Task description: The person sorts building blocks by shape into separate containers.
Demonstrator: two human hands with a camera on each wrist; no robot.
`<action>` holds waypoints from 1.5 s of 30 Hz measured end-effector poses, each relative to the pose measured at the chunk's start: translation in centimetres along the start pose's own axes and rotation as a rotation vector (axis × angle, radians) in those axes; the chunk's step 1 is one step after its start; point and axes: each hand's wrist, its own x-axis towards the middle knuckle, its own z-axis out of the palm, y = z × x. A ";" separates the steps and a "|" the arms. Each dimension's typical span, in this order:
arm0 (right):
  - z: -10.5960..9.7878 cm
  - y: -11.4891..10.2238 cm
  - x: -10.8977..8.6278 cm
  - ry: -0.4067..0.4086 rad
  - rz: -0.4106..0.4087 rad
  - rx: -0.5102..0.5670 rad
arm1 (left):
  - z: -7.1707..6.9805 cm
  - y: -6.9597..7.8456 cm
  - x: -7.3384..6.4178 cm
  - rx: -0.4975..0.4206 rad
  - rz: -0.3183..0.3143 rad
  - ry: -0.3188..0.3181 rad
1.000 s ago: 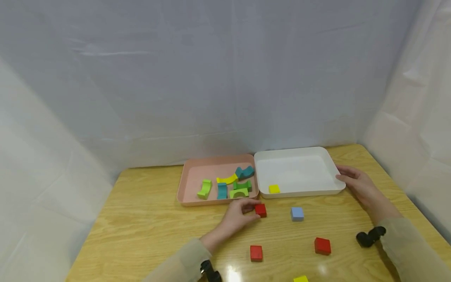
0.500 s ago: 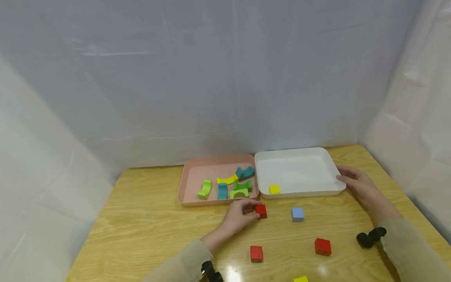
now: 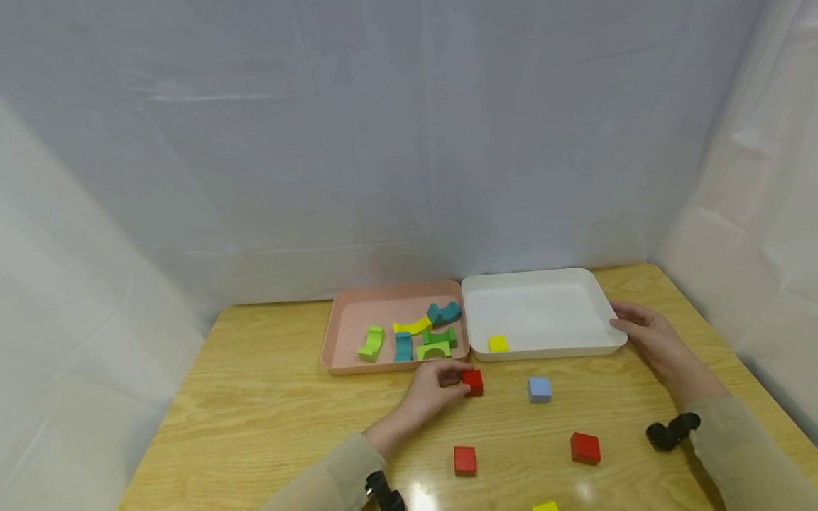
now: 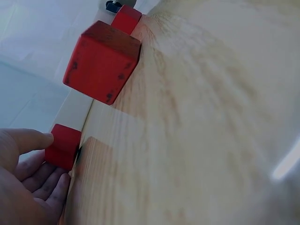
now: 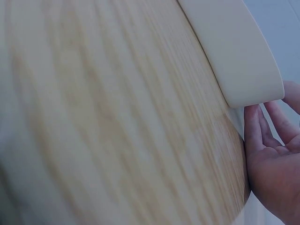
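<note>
My left hand (image 3: pixel 429 390) pinches a red cube (image 3: pixel 473 382) between thumb and fingers, close in front of where the two trays meet. The left wrist view shows the thumb on one face of this red cube (image 4: pixel 65 143) and the fingers beneath and behind it. At the right end of a white tray (image 3: pixel 537 305), my right hand (image 3: pixel 652 337) holds the rim, thumb at the edge. Seen from the right wrist, several fingertips meet the tray's end wall (image 5: pixel 234 51). A yellow block (image 3: pixel 498 344) lies inside that tray, at its front left.
Left of the white tray, a pink tray (image 3: pixel 351 309) bears several curved blocks in green, yellow and teal. A light blue cube (image 3: pixel 540 390), two red blocks (image 3: pixel 464 461) and a yellow block (image 3: pixel 546 507) sit on the wooden table (image 3: pixel 255 419). Pale sheets (image 3: pixel 409 142) stand behind and beside it.
</note>
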 end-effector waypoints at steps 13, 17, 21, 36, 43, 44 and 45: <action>0.1 -0.1 0.0 0.006 0.013 -0.035 | -0.1 1.1 0.1 -0.074 0.006 -0.014; 0.1 -0.2 0.0 0.002 0.019 -0.037 | -0.2 1.8 0.1 -0.083 0.008 -0.023; 0.1 -0.1 0.0 0.001 0.019 -0.029 | -0.5 2.5 0.1 -0.087 -0.009 -0.029; 0.1 -0.3 -0.1 0.011 0.031 -0.049 | -0.9 3.4 1.4 -0.107 0.001 0.007; 0.2 -0.4 -0.4 0.010 0.030 -0.041 | -1.1 3.7 2.1 -0.138 -0.008 0.016; 0.2 -0.4 -0.4 0.010 0.032 -0.040 | -1.1 3.8 2.3 -0.146 -0.014 0.020; 0.3 -0.5 -0.3 0.007 0.033 -0.044 | -1.1 3.8 2.4 -0.152 -0.011 0.023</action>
